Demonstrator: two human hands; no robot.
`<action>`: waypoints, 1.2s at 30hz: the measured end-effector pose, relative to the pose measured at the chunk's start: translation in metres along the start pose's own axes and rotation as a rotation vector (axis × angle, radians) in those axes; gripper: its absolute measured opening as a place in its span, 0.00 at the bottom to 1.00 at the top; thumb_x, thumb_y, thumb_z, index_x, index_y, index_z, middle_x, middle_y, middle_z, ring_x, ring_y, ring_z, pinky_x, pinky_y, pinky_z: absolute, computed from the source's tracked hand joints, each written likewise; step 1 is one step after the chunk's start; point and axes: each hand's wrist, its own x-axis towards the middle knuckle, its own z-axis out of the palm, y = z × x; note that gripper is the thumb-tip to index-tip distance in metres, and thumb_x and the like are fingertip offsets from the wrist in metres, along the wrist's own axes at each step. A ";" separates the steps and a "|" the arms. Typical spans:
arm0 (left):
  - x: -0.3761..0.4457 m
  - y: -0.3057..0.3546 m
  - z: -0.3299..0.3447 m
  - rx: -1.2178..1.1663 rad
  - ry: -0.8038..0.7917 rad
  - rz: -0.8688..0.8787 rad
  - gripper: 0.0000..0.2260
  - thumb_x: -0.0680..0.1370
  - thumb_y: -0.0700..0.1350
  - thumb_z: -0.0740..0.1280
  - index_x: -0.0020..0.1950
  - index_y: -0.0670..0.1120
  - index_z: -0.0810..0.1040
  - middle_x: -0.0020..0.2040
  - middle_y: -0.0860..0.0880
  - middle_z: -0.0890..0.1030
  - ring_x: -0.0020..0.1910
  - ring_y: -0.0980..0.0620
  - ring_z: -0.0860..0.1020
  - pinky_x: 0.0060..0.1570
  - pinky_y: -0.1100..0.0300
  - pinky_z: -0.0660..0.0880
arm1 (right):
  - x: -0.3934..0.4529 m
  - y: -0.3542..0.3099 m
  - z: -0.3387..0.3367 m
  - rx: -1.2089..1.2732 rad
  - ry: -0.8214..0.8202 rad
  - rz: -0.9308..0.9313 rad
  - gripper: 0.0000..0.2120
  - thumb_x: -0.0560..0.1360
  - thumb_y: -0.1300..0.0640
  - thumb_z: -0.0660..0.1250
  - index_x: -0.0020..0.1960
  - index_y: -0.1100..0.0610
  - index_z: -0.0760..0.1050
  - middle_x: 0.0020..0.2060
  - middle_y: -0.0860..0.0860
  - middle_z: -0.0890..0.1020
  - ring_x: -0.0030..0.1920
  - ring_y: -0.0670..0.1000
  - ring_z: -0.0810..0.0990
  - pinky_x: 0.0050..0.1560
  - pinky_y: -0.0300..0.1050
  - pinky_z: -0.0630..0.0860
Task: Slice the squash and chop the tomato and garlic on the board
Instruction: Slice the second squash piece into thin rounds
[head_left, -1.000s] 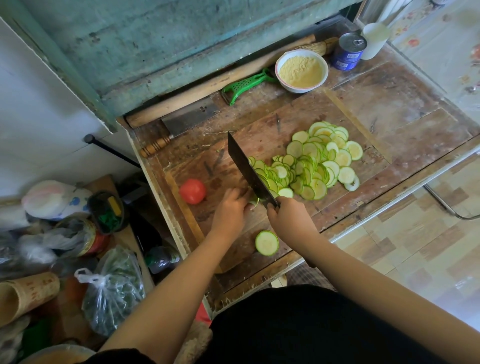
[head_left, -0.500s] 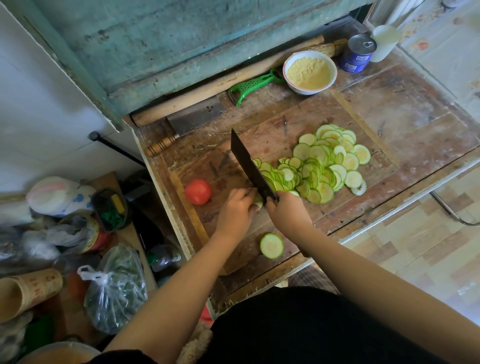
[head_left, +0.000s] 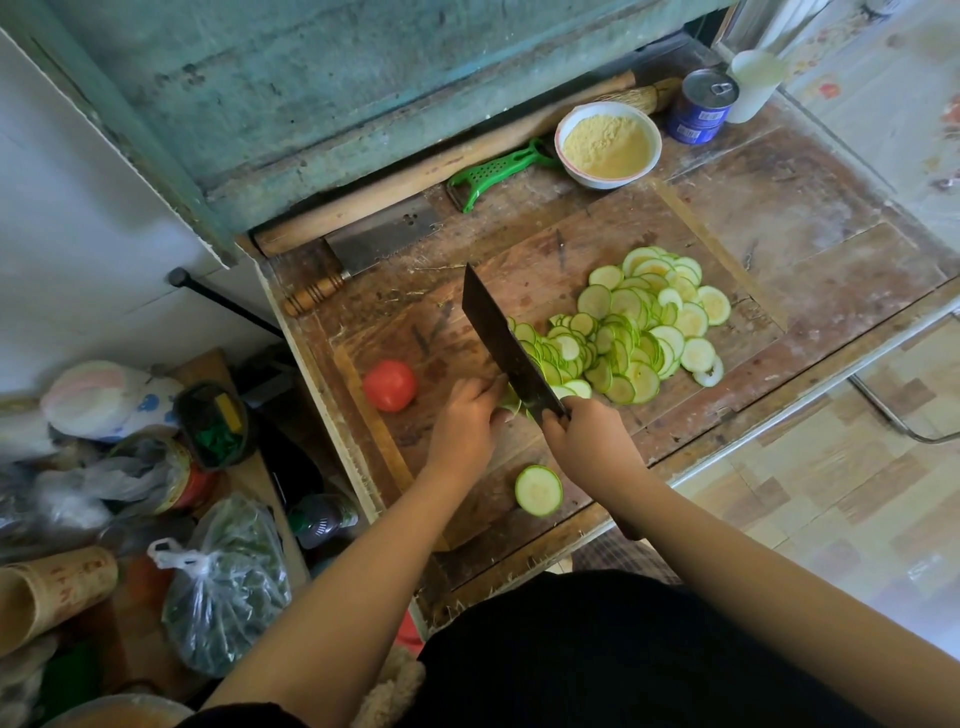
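Note:
On the wooden board (head_left: 524, 280) lies a spread of thin green squash slices (head_left: 631, 332). My right hand (head_left: 587, 441) grips the handle of a dark cleaver (head_left: 498, 338), its blade standing on edge against the slices. My left hand (head_left: 465, 421) holds the small remaining squash stub (head_left: 510, 402) with curled fingers, right beside the blade. A thick cut squash end (head_left: 538, 490) lies near the board's front edge. A red tomato (head_left: 389, 385) sits at the board's left. No garlic is visible.
A second cleaver (head_left: 379, 244), a rolling pin (head_left: 436, 171), a green peeler (head_left: 498, 174), a bowl of yellow meal (head_left: 608, 143) and a blue can (head_left: 701, 106) line the back of the table. Bags and jars (head_left: 223, 582) crowd the floor at left.
The squash stub under my left hand has grown shorter and new slices have joined the pile. Both hands stay at the same spot on the board.

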 end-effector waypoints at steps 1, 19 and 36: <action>0.000 0.000 0.000 -0.003 0.002 -0.003 0.20 0.68 0.35 0.74 0.60 0.38 0.79 0.48 0.42 0.80 0.51 0.41 0.77 0.50 0.53 0.75 | 0.000 0.000 0.000 -0.006 -0.007 0.001 0.12 0.79 0.55 0.59 0.40 0.61 0.71 0.29 0.51 0.74 0.32 0.54 0.73 0.33 0.43 0.67; -0.002 -0.005 0.001 0.037 -0.022 -0.001 0.22 0.70 0.38 0.72 0.63 0.37 0.76 0.49 0.42 0.79 0.51 0.43 0.75 0.53 0.57 0.72 | 0.010 -0.007 0.002 0.038 0.008 0.017 0.11 0.79 0.55 0.60 0.38 0.56 0.69 0.27 0.50 0.73 0.29 0.50 0.72 0.28 0.42 0.65; 0.000 -0.004 0.002 0.016 -0.013 -0.024 0.23 0.68 0.35 0.74 0.62 0.35 0.76 0.46 0.40 0.79 0.49 0.41 0.75 0.51 0.60 0.67 | 0.006 -0.008 0.004 -0.021 -0.017 0.024 0.12 0.79 0.55 0.58 0.42 0.61 0.71 0.29 0.52 0.73 0.33 0.55 0.73 0.29 0.43 0.66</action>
